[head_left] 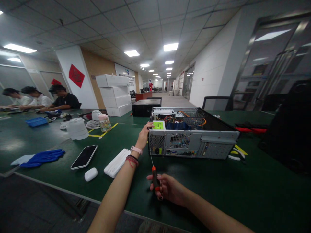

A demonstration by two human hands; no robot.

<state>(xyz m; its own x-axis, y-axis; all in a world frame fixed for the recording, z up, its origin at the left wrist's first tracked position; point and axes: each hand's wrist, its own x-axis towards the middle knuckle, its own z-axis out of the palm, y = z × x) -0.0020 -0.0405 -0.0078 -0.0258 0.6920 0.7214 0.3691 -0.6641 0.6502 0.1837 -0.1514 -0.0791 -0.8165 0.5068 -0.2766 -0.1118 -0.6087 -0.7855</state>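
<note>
An open grey computer case (216, 146) lies on the green table, its rear panel facing me. My left hand (143, 134) grips its left rear corner, fingers over the edge beside the power supply with a yellow-green label (158, 125). Closed around the black and orange handle of a screwdriver (155, 178) is my right hand (171, 189), in front of the case. The screwdriver's thin shaft points up toward the lower left corner of the rear panel; whether its tip touches a screw is too small to tell. Wires and boards show inside the case.
Left of my arm lie a white power bank (117, 162), a phone (84, 157), a white earbud case (91, 174) and blue gloves (43, 158). Behind them stand white fans (77, 128), a jar (105, 123) and stacked white boxes (116, 95). Several people sit at the far left.
</note>
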